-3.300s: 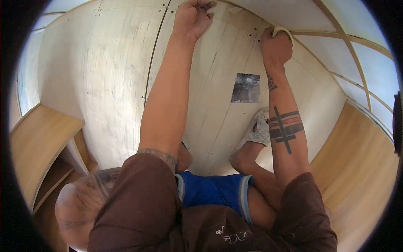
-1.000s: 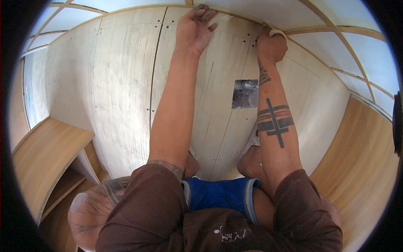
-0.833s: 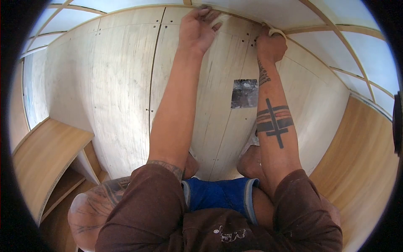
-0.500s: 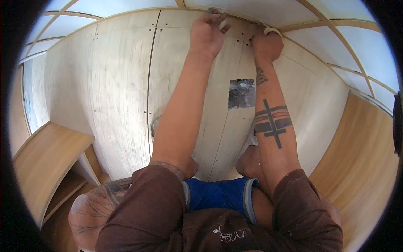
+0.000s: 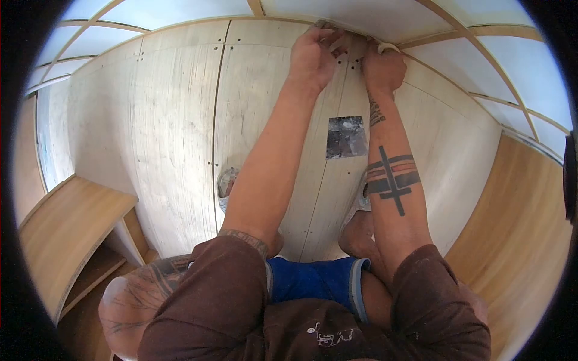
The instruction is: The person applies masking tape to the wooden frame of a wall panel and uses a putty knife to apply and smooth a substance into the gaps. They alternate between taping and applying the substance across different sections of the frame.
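Note:
My left hand (image 5: 316, 55) reaches to the seam where the pale wooden boards (image 5: 180, 120) meet the white panel. Its fingers are loosely bent and apart at the wood edging, with nothing clearly held in them; the tips are partly blurred. Close by on the right, my right hand (image 5: 383, 69) is closed around a pale ring that looks like a roll of masking tape (image 5: 388, 46). Only the roll's upper rim shows above the fist. Whether a strip runs between the two hands cannot be made out.
A dark, paint-smeared square plate (image 5: 347, 137) lies on the boards between my forearms. At the left stands a curved wooden shelf unit (image 5: 84, 207). A wooden panel (image 5: 500, 228) rises at the right, and white panels with wooden strips (image 5: 198, 11) line the far side.
My left hand has moved right along the seam, nearer to my right hand. The right hand keeps its hold on the roll and has hardly moved. The view has shifted slightly.

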{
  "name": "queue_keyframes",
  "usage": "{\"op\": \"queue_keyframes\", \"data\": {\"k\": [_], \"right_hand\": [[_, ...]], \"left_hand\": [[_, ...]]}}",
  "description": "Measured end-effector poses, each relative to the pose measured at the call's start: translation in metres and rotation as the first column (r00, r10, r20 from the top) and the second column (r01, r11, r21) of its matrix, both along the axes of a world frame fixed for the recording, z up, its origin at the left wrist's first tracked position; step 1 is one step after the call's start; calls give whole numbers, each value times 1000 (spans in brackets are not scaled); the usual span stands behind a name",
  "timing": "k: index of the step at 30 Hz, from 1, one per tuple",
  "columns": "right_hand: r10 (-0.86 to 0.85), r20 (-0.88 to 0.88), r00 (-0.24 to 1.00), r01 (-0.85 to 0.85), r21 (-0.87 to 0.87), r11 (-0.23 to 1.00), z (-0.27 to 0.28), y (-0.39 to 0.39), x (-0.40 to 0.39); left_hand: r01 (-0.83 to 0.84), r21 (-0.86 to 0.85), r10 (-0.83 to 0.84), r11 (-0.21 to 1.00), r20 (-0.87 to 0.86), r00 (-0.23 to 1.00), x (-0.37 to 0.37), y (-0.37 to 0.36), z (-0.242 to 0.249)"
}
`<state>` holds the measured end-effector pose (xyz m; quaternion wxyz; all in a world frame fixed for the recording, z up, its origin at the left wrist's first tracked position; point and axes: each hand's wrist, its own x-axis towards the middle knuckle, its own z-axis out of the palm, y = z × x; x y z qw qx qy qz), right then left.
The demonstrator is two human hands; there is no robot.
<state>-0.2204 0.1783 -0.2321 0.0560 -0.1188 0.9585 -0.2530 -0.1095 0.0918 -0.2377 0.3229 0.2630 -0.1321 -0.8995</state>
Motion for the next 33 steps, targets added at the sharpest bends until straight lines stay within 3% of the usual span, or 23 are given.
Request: {"op": "queue_keyframes", "data": {"k": [4,7,9,14,19,24,30,32,33], "right_hand": [[32,34,999,-33,57,998,7,-1,-3],[48,44,998,-51,81,995,6,0,-6],[41,67,997,-47,93,995,7,0,-8],[61,81,995,-64,40,997,-8,5,-16],[63,64,996,-65,33,997,0,7,-12],[34,96,995,-39,51,998,2,2,-14],[124,42,991,-126,42,991,6,6,-17],[144,222,964,-162,65,985,8,9,-25],[142,223,964,-160,65,985,4,9,-29]], "left_hand": [[2,-20,-3,1000,-46,999,0,-6,-9],[27,-1,-27,1000,25,999,8,-23,-8],[-110,-13,111,994,126,986,24,-43,-5],[-147,-38,151,988,125,981,55,-72,5],[-197,-142,214,970,116,970,54,-66,-7],[-196,-124,210,973,112,971,36,-39,-3],[-148,-112,164,983,151,975,19,-22,2],[-142,-77,152,987,144,978,18,-20,3],[-141,-77,151,987,145,978,18,-21,3]]}}
